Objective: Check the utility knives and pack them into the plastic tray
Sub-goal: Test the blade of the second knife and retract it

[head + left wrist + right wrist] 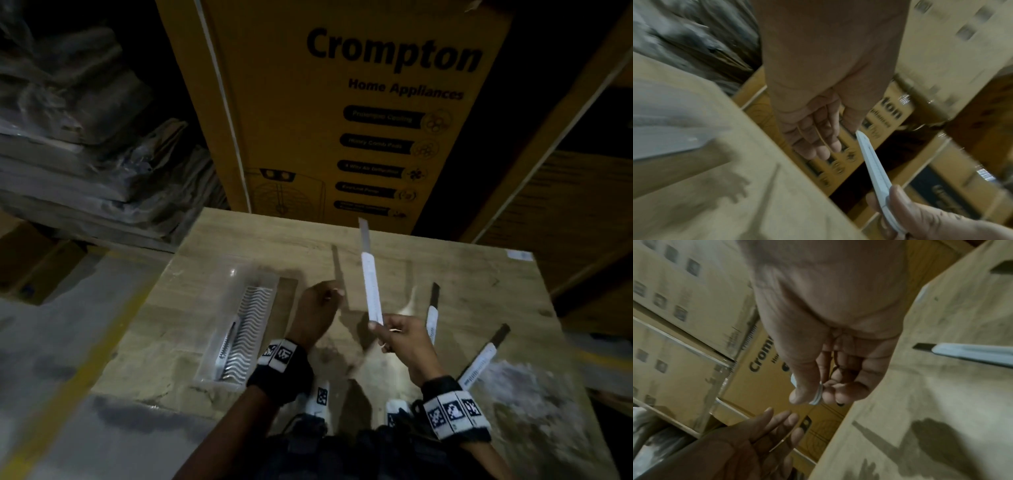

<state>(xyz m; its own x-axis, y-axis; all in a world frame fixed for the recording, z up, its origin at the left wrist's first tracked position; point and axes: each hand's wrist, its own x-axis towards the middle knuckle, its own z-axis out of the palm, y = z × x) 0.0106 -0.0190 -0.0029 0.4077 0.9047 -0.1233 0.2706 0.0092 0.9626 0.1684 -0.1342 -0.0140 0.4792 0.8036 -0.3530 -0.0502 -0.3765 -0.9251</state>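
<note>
My right hand (pixel 378 327) pinches the rear end of a white utility knife (pixel 371 284) and holds it upright over the wooden table (pixel 239 240), its blade (pixel 364 233) extended at the top. In the right wrist view thumb and fingers clamp the knife end (pixel 816 395). My left hand (pixel 334 293) hovers just left of the knife with relaxed, straight fingers (pixel 818 139), holding nothing. A clear plastic tray (pixel 222 308) lies at the left with one knife (pixel 227 342) inside. Two more knives (pixel 432 315) (pixel 479 363) lie on the table at the right, blades out.
A tall yellow Crompton carton (pixel 342 120) stands right behind the table. Plastic-wrapped stacks (pixel 85 154) fill the left background, and more cartons (pixel 565 205) the right. A crumpled plastic bag (pixel 531 387) lies at the table's right front. Floor with a yellow line (pixel 68 377) is at left.
</note>
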